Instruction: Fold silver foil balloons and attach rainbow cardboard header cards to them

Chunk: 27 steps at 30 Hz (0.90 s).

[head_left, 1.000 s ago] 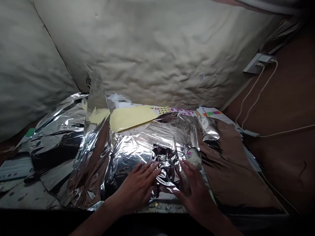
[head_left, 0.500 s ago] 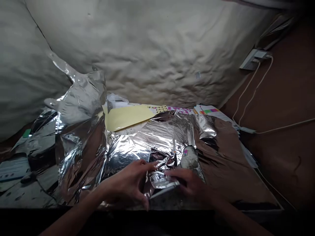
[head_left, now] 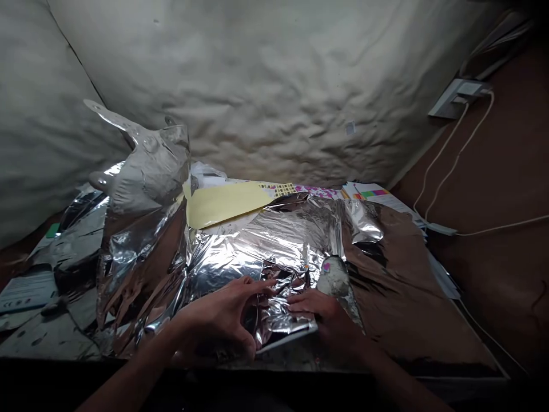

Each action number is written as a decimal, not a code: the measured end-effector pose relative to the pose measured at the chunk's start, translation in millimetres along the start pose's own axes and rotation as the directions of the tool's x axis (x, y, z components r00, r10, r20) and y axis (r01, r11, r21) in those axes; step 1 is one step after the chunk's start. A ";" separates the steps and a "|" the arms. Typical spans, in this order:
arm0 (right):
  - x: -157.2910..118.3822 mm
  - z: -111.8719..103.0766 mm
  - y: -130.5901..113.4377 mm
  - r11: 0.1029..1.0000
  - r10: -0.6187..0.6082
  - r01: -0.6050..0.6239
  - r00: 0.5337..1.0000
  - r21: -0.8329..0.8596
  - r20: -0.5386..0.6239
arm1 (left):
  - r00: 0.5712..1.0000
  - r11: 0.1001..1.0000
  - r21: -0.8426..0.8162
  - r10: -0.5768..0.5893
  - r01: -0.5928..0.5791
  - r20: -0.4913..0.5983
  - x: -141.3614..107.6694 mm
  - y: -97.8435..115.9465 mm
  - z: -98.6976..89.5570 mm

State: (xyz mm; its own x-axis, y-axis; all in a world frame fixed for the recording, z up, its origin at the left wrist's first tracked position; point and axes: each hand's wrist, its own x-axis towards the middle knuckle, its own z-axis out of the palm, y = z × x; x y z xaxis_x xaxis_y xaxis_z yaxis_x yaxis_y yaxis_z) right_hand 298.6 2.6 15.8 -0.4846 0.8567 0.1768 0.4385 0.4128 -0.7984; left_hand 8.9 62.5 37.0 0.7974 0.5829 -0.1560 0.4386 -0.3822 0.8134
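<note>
Left hand (head_left: 218, 323) sits at the lower centre of the head view with its fingers spread, the fingertips (head_left: 266, 284) on the left side of a crumpled fold of aluminium foil (head_left: 283, 309). Right hand (head_left: 326, 317) lies just to the right, fingers pressed together and pointing left, against the lower right of that fold. Both hands touch the foil, but whether either one pinches it cannot be told.

The fold belongs to a large, creased foil sheet (head_left: 257, 240) that spreads across the lower middle of the frame. A straight, pale edge (head_left: 287, 339) runs beneath the fold, between the hands. At the left, part of the foil rises in a tall, crumpled peak (head_left: 150, 169) with pointed tips. On the right, the sheet's surface (head_left: 407, 303) shows a smooth brown tone.

Beyond the foil, near the centre, lies a pale yellow sheet (head_left: 227, 205), with a whitish plastic bag (head_left: 206, 174) to its left and printed papers (head_left: 369, 194) to its right. A printed card (head_left: 26, 292) shows at the far left. A padded beige fabric wall (head_left: 257, 86) fills the top, and a white wall socket (head_left: 457, 98) with a white cable (head_left: 446, 160) sits on the brown wall (head_left: 510, 171) at upper right.
</note>
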 end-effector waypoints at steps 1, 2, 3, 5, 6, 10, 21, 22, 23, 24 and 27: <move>1.5 3.2 -0.2 0.995 0.081 -0.078 0.995 0.063 -0.053 | 1.000 0.995 -0.098 -0.013 0.013 0.000 1.1 -0.2 -0.9; 3.5 5.9 0.0 0.976 0.183 -0.169 0.979 0.133 -0.094 | 1.000 0.978 -0.208 -0.025 0.024 -0.001 2.7 0.1 -1.4; 5.9 8.0 0.7 0.945 0.285 -0.256 0.950 0.204 -0.127 | 0.999 0.948 -0.316 -0.034 0.030 -0.009 4.7 0.9 -1.4; 11.4 10.2 4.2 0.871 0.442 -0.376 0.880 0.315 -0.171 | 0.996 0.883 -0.468 -0.073 0.045 -0.043 10.3 4.3 1.0; 14.5 10.5 6.8 0.844 0.491 -0.411 0.851 0.346 -0.187 | 0.990 0.865 -0.498 -0.115 0.062 -0.076 13.9 6.6 3.3; 28.3 9.8 14.8 0.791 0.561 -0.447 0.803 0.418 -0.201 | 0.904 0.890 -0.419 -0.318 0.181 -0.285 30.9 14.3 14.5; 45.4 9.7 11.1 0.835 0.550 -0.519 0.779 0.183 -0.301 | 0.820 0.969 -0.052 -0.232 0.241 -0.523 32.0 9.0 19.4; 46.9 9.7 11.3 0.839 0.544 -0.518 0.784 0.170 -0.298 | 0.799 0.972 0.036 -0.169 0.232 -0.577 31.8 9.5 21.3; 48.8 9.3 11.2 0.844 0.536 -0.511 0.792 0.163 -0.292 | 0.783 0.964 0.155 -0.076 0.216 -0.617 32.9 10.2 23.6; 50.8 8.6 10.9 0.852 0.524 -0.498 0.804 0.161 -0.282 | 0.781 0.936 0.293 0.032 0.196 -0.624 35.3 10.6 26.3; 54.0 4.3 9.0 0.871 0.492 -0.468 0.837 0.153 -0.239 | 0.858 0.786 0.603 0.210 0.137 -0.469 48.3 6.8 35.5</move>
State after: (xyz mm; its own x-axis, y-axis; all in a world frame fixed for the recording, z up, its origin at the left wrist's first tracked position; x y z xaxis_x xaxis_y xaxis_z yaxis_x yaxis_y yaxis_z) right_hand 273.1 51.2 15.7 -0.0095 0.9942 -0.1070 0.4927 -0.0885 -0.8657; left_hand 65.1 62.6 15.1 0.5817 0.7560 0.3000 0.7038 -0.6528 0.2804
